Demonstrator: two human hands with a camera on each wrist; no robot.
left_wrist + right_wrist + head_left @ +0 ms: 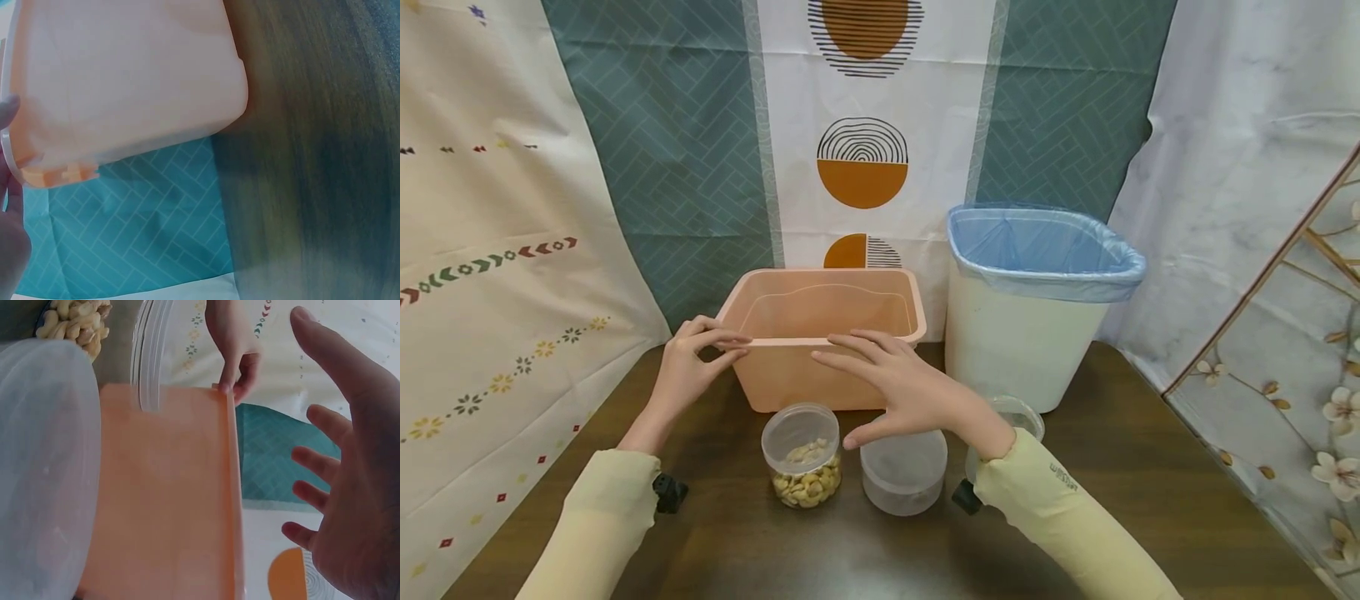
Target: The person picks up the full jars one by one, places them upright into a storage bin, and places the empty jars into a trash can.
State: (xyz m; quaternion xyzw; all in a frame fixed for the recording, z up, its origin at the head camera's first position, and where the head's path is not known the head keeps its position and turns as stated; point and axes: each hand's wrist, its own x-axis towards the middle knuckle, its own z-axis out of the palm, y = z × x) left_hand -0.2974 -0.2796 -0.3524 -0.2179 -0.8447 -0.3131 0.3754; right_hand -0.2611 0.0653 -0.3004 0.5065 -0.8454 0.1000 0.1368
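A peach plastic bin (pixel 808 375) stands at the back of the table. My left hand (pixel 696 358) pinches its front rim near the left corner, thumb on one side and fingers on the other; the right wrist view shows the same grip. My right hand (pixel 906 379), fingers spread and thumb apart, hovers in front of the bin and holds nothing. Below it are a clear jar of cashews (pixel 807 486) and a clear round container (pixel 904 475) with no contents showing. Another clear container (pixel 1026 414) is partly hidden behind my right wrist.
At the back right stands a white trash can (pixel 1007 333) lined with a blue bag (pixel 1045 250). Patterned cloths (pixel 692 125) hang behind and at both sides of the dark wooden table (pixel 730 542).
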